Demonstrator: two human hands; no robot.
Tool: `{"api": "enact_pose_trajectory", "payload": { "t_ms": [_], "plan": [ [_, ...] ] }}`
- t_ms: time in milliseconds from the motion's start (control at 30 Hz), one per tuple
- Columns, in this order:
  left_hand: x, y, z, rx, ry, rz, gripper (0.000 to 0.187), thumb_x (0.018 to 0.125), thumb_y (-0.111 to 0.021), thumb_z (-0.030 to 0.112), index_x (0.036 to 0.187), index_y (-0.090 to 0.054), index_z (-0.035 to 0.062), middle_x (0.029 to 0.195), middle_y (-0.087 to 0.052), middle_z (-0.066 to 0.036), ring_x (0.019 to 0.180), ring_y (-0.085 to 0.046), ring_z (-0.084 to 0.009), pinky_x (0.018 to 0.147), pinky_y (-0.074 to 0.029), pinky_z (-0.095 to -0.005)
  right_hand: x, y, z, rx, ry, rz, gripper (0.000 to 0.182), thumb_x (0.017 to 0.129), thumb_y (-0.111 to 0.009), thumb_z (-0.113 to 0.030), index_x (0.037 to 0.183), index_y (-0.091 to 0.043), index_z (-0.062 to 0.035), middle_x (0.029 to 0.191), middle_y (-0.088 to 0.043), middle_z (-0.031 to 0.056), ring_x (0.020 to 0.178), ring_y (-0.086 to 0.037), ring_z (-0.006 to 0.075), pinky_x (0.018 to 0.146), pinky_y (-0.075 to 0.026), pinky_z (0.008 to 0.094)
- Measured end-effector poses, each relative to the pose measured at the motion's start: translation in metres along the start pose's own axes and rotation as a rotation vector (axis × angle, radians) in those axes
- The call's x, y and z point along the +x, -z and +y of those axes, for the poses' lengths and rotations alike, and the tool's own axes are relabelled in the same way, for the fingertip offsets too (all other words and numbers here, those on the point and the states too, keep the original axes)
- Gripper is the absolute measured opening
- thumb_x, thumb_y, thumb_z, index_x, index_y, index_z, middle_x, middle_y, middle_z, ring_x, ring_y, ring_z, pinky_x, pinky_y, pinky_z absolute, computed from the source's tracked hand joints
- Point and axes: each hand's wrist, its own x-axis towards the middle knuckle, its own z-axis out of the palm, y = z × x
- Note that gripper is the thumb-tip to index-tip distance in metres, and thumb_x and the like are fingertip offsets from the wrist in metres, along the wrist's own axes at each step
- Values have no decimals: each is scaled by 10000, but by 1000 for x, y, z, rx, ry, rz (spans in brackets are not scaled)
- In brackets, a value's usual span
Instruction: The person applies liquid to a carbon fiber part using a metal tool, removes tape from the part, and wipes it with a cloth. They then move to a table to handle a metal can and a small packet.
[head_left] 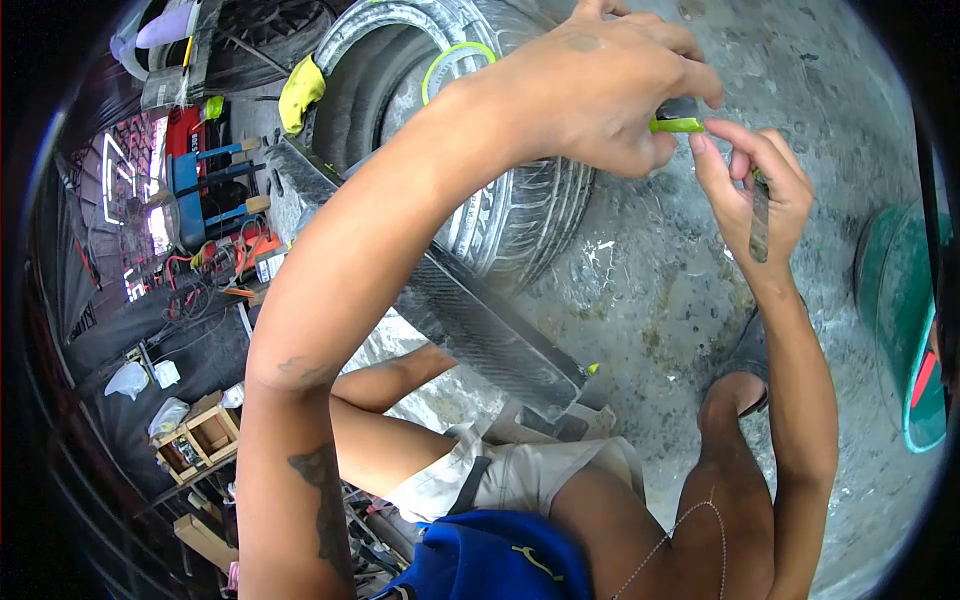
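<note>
My left hand is at the top, its fingers curled around the near end of a short bright green strip. At the strip's other end, my right hand pinches with thumb and forefinger. A narrow metal blade-like piece lies against the right palm, partly hidden by the fingers. Beneath my left forearm is a dark, dusty tire, with a green-edged ring partly covered by the arm. A long black part with a woven pattern slants across my lap.
A green tub stands at the right on the wet grey floor. A yellow-green cloth hangs by the tire. Further left are a blue-and-red tool, tangled cables and a wooden box.
</note>
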Motion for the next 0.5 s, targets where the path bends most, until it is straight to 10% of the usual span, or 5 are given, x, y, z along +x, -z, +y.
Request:
{"api": "enact_pose_trajectory", "payload": {
  "t_ms": [233,300,500],
  "plan": [
    [-17,15,12,144,-62,144,377,713,-714,149,1061,-615,42,1071,-583,-223,1159,-537,-339,1012,-364,-486,-5,-1,-1,2,-92,-11,154,804,-794,-57,956,-770,-63,659,-460,-45,600,-418,42,527,-327,216],
    [-43,42,29,199,27,229,441,805,-649,165,1232,-610,59,1340,-531,-235,1307,-471,-330,1116,-308,-499,-4,0,-4,-23,-79,-18,149,817,-788,-66,965,-773,-61,660,-454,-49,607,-415,39,533,-323,214],
    [-228,118,99,66,359,333,392,769,-758,108,1134,-660,0,1223,-652,-156,1110,-623,-311,989,-456,-387,1,7,-9,-69,-195,-74,140,849,-776,-107,971,-774,-40,689,-456,-48,634,-417,35,563,-335,220]
  ]
}}
